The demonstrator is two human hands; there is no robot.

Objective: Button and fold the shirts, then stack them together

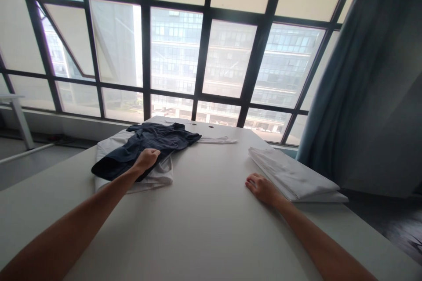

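Observation:
A navy short-sleeved shirt (148, 137) lies spread on the left of the white table. Its near edge is at my left hand (147, 159), whose fingers are closed on the fabric; the fingertips are partly hidden. Beneath the shirt is a white garment (161, 173), rumpled, with a white sleeve-like strip (219, 140) reaching out on the far right side. My right hand (260, 188) rests on the tabletop with fingers loosely bent and apart from any cloth, just left of a folded white stack of fabric (293, 175).
The white table (204, 219) runs toward a large black-framed window (176, 52), with two dark round holes near its far end. A blue-grey curtain (349, 83) hangs at right. Another white table (20, 118) stands at far left.

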